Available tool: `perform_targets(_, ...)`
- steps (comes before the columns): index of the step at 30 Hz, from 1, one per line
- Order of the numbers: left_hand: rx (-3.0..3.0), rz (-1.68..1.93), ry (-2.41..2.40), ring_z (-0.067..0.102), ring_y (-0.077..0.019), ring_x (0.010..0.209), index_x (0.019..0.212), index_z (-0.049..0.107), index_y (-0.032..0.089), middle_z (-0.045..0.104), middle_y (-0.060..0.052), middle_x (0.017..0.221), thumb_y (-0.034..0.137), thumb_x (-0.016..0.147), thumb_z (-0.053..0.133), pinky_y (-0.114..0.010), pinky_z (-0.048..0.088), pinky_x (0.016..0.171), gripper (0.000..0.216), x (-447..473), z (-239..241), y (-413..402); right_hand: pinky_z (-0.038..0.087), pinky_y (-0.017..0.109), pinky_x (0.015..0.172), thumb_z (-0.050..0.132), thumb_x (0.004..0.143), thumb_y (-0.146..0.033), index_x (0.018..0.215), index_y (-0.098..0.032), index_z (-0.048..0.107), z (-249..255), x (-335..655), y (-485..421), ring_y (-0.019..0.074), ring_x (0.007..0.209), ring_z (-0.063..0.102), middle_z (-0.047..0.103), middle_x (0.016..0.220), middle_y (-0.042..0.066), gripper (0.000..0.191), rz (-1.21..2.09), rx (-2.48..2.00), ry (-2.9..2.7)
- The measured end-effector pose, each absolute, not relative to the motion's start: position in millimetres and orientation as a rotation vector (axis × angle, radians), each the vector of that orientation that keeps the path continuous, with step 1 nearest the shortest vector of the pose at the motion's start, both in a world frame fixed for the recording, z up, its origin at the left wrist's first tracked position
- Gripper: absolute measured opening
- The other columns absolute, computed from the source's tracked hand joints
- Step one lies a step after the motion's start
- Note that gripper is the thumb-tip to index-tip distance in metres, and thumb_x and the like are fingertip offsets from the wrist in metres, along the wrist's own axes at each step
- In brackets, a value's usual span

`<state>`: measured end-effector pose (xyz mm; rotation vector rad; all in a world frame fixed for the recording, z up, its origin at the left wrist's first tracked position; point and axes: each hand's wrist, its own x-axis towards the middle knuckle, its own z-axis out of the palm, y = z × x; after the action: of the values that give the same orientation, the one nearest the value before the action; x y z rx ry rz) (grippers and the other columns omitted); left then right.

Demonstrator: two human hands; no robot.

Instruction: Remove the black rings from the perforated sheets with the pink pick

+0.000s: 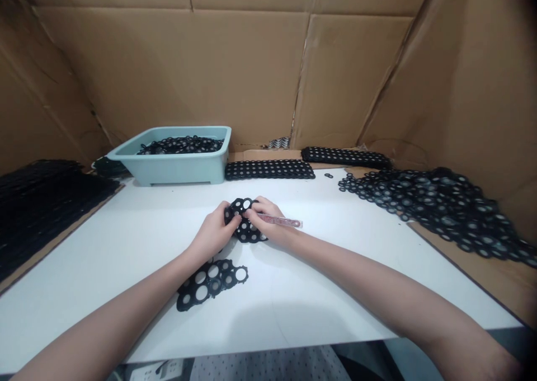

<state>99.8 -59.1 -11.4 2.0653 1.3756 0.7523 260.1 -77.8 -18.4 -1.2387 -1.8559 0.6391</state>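
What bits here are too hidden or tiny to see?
Head view:
Middle of the black perforated sheet: hidden by the left hand and right hand.
Tip of the pink tool: hidden by the right hand.
Its lettering: too small, blurred.
Floor of the light-blue tub: hidden by its wall.
Left end of the dark stack: cut off by the edge.

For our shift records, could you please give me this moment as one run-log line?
left hand: holding black perforated sheet | right hand: holding pink translucent pen-shaped tool | nearby: pale teal plastic tub
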Motion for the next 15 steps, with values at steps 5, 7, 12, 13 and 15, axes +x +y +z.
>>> perform_targets(5,2.086,0.741,1.381,0.054,-0.0191,0.070,0.082,0.045,0.020,0.057,-0.001,0.073,0.037,0.076,0.041,-0.028,0.038,0.063,0.019,99.5,-11.4,-59.2,0.034,0.027,0.073,0.036,0.086,-0.030,0.059,-0.017,0.042,-18.1,260.1,-77.7,0.0134,0.077,0.043,0.043,0.077,0.001,0.030,0.613,-1.235,-1.882)
perform_targets(7,2.089,0.740,1.381,0.054,-0.0192,0.070,0.082,0.045,0.020,0.057,-0.001,0.073,0.037,0.076,0.041,-0.028,0.038,0.063,0.019,99.3,-11.7,-59.1,0.034,0.027,0.072,0.037,0.085,-0.028,0.059,-0.017,0.041,-17.4,260.0,-77.9,0.0133,0.077,0.043,0.043,0.076,0.001,0.029,0.600,-1.232,-1.890)
perform_targets(12,2.093,0.741,1.386,0.054,-0.0188,0.069,0.082,0.045,0.020,0.056,-0.001,0.072,0.037,0.076,0.041,-0.028,0.038,0.062,0.019,99.4,-12.6,-59.1,0.034,0.027,0.072,0.037,0.085,-0.025,0.058,-0.017,0.039,-15.8,260.1,-78.5,0.0129,0.075,0.043,0.042,0.073,0.001,0.029,0.563,-1.204,-1.913)
perform_targets(13,2.093,0.740,1.388,0.054,-0.0188,0.069,0.082,0.045,0.020,0.057,-0.001,0.072,0.037,0.076,0.041,-0.028,0.038,0.062,0.019,99.5,-12.7,-59.2,0.034,0.027,0.071,0.038,0.085,-0.025,0.057,-0.017,0.038,-15.8,260.2,-78.5,0.0128,0.075,0.043,0.042,0.073,0.001,0.029,0.559,-1.201,-1.916)
perform_targets(15,2.096,0.740,1.386,0.054,-0.0188,0.069,0.082,0.045,0.020,0.057,-0.001,0.072,0.037,0.076,0.041,-0.028,0.038,0.062,0.019,99.6,-12.5,-59.2,0.034,0.027,0.071,0.038,0.085,-0.025,0.058,-0.017,0.038,-15.9,260.5,-78.4,0.0128,0.075,0.043,0.042,0.073,0.001,0.029,0.554,-1.199,-1.919)
